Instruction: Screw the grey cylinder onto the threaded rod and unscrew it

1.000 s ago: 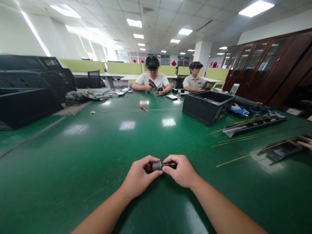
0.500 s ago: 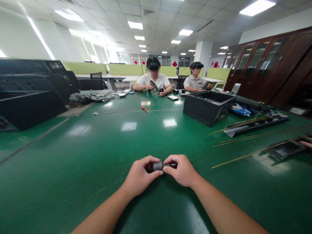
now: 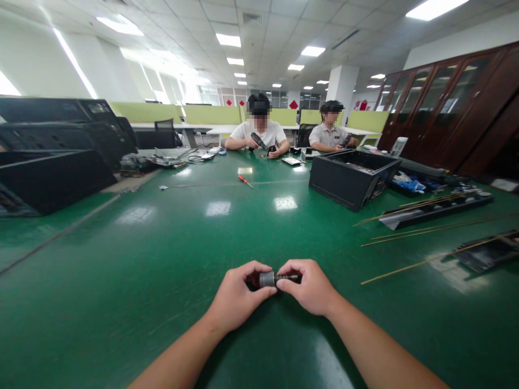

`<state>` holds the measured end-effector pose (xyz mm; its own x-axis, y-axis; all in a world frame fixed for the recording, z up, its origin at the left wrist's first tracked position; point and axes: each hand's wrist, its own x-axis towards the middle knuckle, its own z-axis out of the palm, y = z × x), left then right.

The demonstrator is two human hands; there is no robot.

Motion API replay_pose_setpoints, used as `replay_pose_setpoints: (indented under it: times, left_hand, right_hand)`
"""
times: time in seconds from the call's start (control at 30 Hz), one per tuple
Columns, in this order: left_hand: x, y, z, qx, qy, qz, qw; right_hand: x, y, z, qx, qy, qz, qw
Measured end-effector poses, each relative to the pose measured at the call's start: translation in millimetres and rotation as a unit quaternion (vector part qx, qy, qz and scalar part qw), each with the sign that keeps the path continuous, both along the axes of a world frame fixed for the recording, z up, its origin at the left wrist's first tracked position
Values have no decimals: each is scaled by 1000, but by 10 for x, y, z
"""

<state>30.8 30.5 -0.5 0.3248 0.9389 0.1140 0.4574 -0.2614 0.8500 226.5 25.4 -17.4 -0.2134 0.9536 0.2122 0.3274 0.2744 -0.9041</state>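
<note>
A short grey metal cylinder [image 3: 267, 279] with a thin, dark, ridged shaft [image 3: 288, 277] lies sideways between my two hands, just over the green table. I cannot tell its exact kind. My left hand [image 3: 240, 296] is closed round the cylinder, thumb below and fingers above; a dark reddish part shows inside the grip. With thumb and fingers, my right hand [image 3: 312, 286] pinches the shaft on the right side. The shaft's far end is partly hidden by that hand.
An orange-handled screwdriver [image 3: 244, 180] lies mid-table. A black computer case [image 3: 352, 178] stands right, near thin brass-coloured rods [image 3: 399, 272] and a metal channel [image 3: 433, 212]. More black cases [image 3: 57, 178] sit left. Two people [image 3: 259, 127] hold power drills across the table [image 3: 178, 237].
The whole view has shifted slightly, so most things appear a little further right. Both hands keep their grip on the cylinder and shaft. A hand at the far right edge has gone out of view.
</note>
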Motion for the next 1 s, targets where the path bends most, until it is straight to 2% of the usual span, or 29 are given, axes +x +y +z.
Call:
replay_pose_setpoints:
  times: [0.43,0.8,1.0]
  left_hand:
    - [-33,20,-67,10,-17,-16,1000]
    - [-9,-9,-14,-11,-16,1,1000]
    - [-3,-15,14,1,-5,9,1000]
  right_hand:
    - [-31,-41,28,-8,7,-7,1000]
    - [-14,-52,42,-9,-10,-4,1000]
    - [-9,-50,46,-7,-6,-3,1000]
